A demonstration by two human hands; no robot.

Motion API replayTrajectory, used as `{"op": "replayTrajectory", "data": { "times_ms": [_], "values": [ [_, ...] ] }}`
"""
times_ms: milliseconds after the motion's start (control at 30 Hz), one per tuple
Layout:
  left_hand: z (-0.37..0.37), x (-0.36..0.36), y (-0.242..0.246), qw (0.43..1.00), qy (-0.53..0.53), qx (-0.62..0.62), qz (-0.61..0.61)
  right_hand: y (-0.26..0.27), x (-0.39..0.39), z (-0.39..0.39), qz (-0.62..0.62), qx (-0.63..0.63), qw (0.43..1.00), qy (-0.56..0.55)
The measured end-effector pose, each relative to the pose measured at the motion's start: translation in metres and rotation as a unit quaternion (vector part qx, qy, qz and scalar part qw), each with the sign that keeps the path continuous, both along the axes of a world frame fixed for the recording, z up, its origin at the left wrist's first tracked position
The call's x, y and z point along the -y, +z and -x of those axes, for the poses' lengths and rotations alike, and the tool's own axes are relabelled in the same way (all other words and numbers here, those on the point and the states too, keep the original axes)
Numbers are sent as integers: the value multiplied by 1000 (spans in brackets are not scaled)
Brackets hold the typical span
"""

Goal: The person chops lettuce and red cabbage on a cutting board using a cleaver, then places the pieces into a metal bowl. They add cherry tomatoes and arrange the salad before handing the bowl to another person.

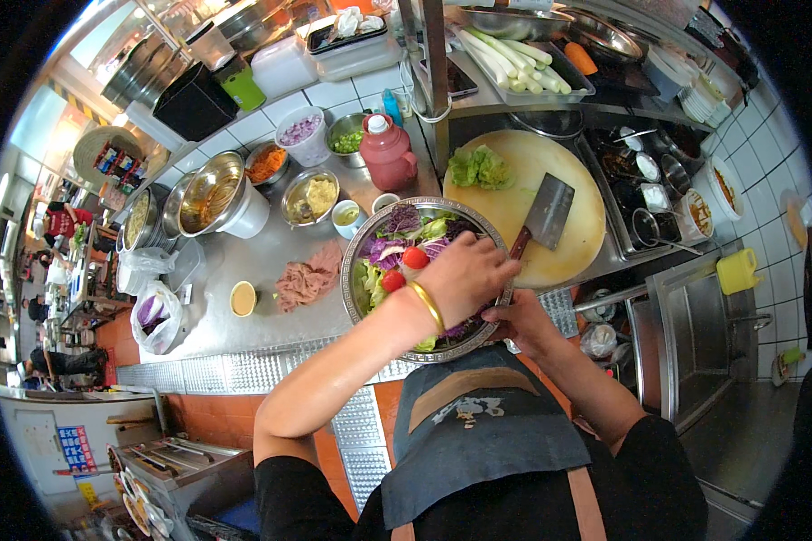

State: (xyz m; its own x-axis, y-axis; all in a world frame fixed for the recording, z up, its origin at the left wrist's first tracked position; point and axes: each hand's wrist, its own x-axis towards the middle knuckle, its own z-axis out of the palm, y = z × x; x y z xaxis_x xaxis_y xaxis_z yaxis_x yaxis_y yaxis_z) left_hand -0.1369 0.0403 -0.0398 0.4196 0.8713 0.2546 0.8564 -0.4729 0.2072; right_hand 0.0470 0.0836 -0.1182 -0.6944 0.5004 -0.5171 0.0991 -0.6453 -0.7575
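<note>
A wide metal bowl (354, 264) with a key-patterned rim is right in front of my body. Inside it are green lettuce leaves (367, 284), shredded purple cabbage (383, 247) and two red cherry tomatoes (415, 257). My left hand (472, 270), with a gold bangle (425, 306) on the wrist, reaches over the salad with its fingers bent down at the right side. Whether those fingers hold a leaf is hidden. My right hand (524, 316) grips the bowl's lower right rim. Beyond it, a cleaver (551, 213) lies on a round cutting board (582, 250) beside a lettuce piece (482, 168).
A crumpled cloth (309, 276) and a cup of tan sauce (243, 298) sit on the steel counter (223, 270) at left. Behind stand a red jug (388, 155) and a bowl of yellow mash (311, 196). A sink (690, 345) is at right.
</note>
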Motion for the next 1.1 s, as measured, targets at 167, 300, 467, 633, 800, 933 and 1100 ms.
{"op": "replayTrajectory", "data": {
  "times_ms": [167,300,467,633,800,933,1100],
  "values": [
    [46,11,63,979,107,173,13,1,-6,-5,10,22,1000,-17],
    [57,28,38,986,122,112,24,9,-7,-1,3,12,1000,1],
    [71,30,34,981,94,170,17,10,-7,3,6,9,1000,10],
    [110,55,57,930,176,317,53,5,-9,1,-3,10,1000,19],
    [90,59,37,975,101,197,11,10,-8,4,4,13,999,32],
    [115,64,29,958,143,241,67,10,-6,6,11,27,998,59],
    [135,69,18,948,288,117,63,14,-3,7,5,19,998,67]
  ]
}}
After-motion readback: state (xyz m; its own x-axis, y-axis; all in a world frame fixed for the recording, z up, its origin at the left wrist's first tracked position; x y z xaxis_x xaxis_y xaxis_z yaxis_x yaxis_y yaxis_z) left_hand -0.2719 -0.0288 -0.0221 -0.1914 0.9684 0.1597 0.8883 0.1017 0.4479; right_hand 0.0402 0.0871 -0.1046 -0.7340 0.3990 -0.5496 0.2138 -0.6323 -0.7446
